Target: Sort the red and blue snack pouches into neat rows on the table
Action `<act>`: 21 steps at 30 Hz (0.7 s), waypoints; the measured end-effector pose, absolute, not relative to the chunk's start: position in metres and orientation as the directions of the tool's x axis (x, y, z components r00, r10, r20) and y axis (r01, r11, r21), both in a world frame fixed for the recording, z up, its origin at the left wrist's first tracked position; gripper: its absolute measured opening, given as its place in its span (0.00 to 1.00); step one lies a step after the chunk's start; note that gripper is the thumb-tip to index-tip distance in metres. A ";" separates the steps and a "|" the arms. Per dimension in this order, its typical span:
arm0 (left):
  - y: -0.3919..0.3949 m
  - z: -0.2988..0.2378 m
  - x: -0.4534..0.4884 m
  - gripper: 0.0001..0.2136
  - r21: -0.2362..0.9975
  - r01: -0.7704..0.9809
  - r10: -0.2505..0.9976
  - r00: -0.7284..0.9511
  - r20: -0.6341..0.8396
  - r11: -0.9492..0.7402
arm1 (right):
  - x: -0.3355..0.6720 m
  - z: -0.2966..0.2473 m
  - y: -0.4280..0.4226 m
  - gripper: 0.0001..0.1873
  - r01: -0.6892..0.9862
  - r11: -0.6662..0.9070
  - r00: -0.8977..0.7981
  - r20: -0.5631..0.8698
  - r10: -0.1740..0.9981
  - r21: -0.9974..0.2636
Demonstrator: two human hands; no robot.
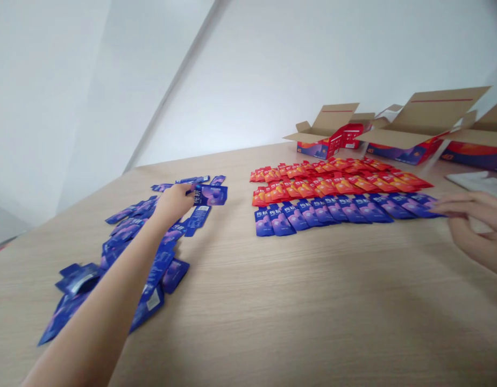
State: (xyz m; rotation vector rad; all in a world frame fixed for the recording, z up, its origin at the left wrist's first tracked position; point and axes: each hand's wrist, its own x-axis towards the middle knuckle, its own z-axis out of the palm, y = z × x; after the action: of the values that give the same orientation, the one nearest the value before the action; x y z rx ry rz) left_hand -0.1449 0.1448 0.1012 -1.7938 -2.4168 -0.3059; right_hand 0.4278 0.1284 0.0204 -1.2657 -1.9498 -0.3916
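My left hand reaches over a loose heap of blue foil sachets and grips one blue sachet with Chinese print by its edge. My right hand lies at the right end of a neat overlapping row of blue sachets, its fingertips at the last sachet and holding nothing. Behind that row lie several rows of red and orange sachets. My left forearm hides part of the heap.
Everything lies on a light wood-grain table. Opened cardboard cartons with red and blue printing stand along the far right edge, beside a white sheet. A white wall rises behind the table.
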 end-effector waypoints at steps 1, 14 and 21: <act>0.140 0.113 -0.127 0.14 0.184 0.969 0.962 -0.199 0.190 0.164 | 0.410 0.029 0.126 0.13 0.828 0.549 -0.305 0.732 0.609 -0.112; 0.153 0.078 0.155 0.10 0.969 0.170 0.568 0.786 -0.244 0.181 | 0.386 0.055 0.071 0.20 0.495 0.865 -0.654 0.691 0.307 0.085; 0.194 0.035 0.256 0.15 0.963 0.179 0.661 0.701 -0.267 0.199 | 0.483 0.020 0.080 0.21 0.699 0.702 -0.550 0.730 0.406 0.137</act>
State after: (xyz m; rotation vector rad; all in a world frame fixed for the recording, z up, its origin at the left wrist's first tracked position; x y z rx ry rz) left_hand 0.2556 0.1940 0.0355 -3.9446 -2.2382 -1.1265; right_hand 0.4833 0.0803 0.0203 -0.8381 -2.2164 -0.5479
